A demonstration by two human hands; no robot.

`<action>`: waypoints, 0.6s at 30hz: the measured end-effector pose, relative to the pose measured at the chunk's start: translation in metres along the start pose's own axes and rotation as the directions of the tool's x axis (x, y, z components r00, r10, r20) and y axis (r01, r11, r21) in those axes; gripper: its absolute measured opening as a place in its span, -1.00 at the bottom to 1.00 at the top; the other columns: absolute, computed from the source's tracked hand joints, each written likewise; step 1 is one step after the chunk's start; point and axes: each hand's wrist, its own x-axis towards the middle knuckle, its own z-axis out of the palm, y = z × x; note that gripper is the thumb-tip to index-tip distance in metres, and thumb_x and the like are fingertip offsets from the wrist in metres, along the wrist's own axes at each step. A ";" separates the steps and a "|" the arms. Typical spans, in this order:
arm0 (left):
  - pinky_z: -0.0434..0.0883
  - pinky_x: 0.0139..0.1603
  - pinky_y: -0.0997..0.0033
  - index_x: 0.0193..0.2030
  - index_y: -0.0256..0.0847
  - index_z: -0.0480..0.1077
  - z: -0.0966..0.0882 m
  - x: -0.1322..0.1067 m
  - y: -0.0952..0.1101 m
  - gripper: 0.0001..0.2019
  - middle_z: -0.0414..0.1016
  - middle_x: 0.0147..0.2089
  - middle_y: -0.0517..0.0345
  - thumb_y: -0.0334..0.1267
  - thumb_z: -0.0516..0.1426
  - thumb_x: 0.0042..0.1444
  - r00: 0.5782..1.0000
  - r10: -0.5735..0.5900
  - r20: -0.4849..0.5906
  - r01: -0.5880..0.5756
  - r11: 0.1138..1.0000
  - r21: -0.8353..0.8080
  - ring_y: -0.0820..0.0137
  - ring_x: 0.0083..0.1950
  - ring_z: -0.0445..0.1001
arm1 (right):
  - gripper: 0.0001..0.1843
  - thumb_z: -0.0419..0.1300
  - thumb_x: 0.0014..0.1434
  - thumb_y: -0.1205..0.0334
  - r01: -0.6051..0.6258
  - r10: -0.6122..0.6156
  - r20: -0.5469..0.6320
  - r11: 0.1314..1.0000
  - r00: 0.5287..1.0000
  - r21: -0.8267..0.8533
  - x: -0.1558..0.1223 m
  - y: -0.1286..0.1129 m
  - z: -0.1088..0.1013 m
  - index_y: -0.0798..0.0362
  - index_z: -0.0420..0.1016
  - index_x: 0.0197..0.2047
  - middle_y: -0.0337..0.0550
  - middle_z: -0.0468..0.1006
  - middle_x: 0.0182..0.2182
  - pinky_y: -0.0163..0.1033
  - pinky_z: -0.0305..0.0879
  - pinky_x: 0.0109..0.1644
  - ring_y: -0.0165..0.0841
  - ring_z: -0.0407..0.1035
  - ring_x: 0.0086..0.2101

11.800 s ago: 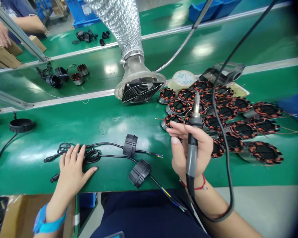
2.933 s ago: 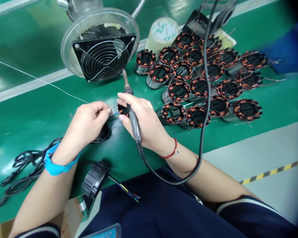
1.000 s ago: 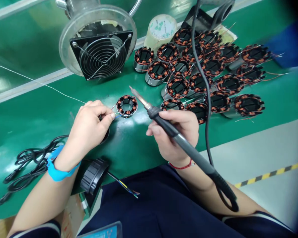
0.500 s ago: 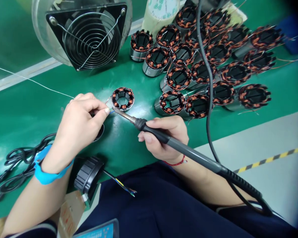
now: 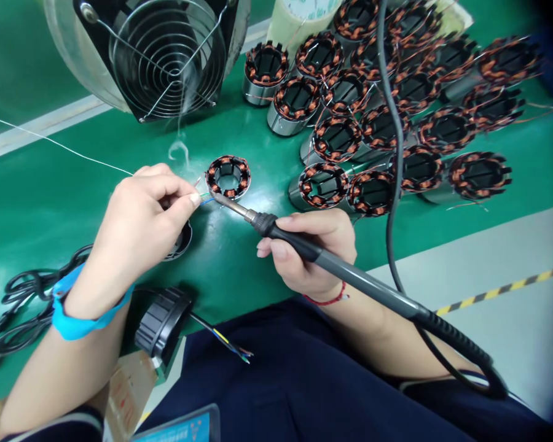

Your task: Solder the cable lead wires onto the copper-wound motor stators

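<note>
Smoke (image 5: 179,147) has risen at the tip of the soldering iron (image 5: 350,279)

Half a second back there was no wisp. The tip has edged slightly and stays pressed on the wire ends (image 5: 204,197). These lie just left of the lone stator (image 5: 228,177), which stands upright on the green bench (image 5: 50,202).

The left hand (image 5: 142,215) is closed, with thumb and forefinger pinching those wire ends. It wears a blue wrist strap (image 5: 74,313), and a black round cap (image 5: 182,236) shows partly beneath it. The right hand (image 5: 311,252) is wrapped round the iron's dark grip as one holds a pen, and the cord trails back over the lap.

A thin solder wire (image 5: 50,142) runs in from the left to the left hand. Behind the work stands a wire-guarded fan (image 5: 168,49), and the smoke curls up in front of it. To the right, near the lone stator, sits a cluster of copper-wound stators (image 5: 396,116). A second black cap (image 5: 159,322) with its cable lies at the bench's near edge, beside coiled black cables (image 5: 13,307).
</note>
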 end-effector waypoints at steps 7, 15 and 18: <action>0.36 -0.16 0.25 -0.51 -0.16 0.42 0.000 -0.001 0.001 -0.80 0.44 -0.41 0.18 -0.28 0.11 0.13 1.000 -0.030 -0.003 0.030 1.000 0.005 0.35 -0.29 0.39 | -0.77 0.29 0.17 0.07 -0.004 0.004 0.003 1.000 1.000 0.003 -0.002 -0.001 0.001 -0.13 0.45 -0.10 -0.22 0.58 -0.42 -0.18 0.52 -0.47 -0.26 0.56 -0.44; 0.35 -0.20 0.24 -0.53 -0.15 0.41 0.001 0.000 0.000 -0.80 0.43 -0.44 0.19 -0.23 0.12 0.10 1.000 -0.013 -0.023 0.013 1.000 -0.007 0.34 -0.32 0.38 | -0.75 0.29 0.17 0.09 0.018 -0.018 -0.013 1.000 1.000 -0.006 -0.003 0.000 0.001 -0.05 0.44 -0.10 -0.25 0.56 -0.41 -0.26 0.53 -0.45 -0.32 0.56 -0.42; 0.34 -0.21 0.24 -0.53 -0.15 0.42 0.001 0.000 0.000 -0.80 0.43 -0.45 0.19 -0.23 0.12 0.10 1.000 -0.017 -0.025 0.017 1.000 -0.008 0.34 -0.33 0.38 | -0.76 0.27 0.19 0.08 0.027 -0.027 -0.011 1.000 1.000 -0.006 -0.002 0.000 0.002 -0.06 0.44 -0.09 -0.24 0.57 -0.40 -0.25 0.52 -0.47 -0.34 0.54 -0.47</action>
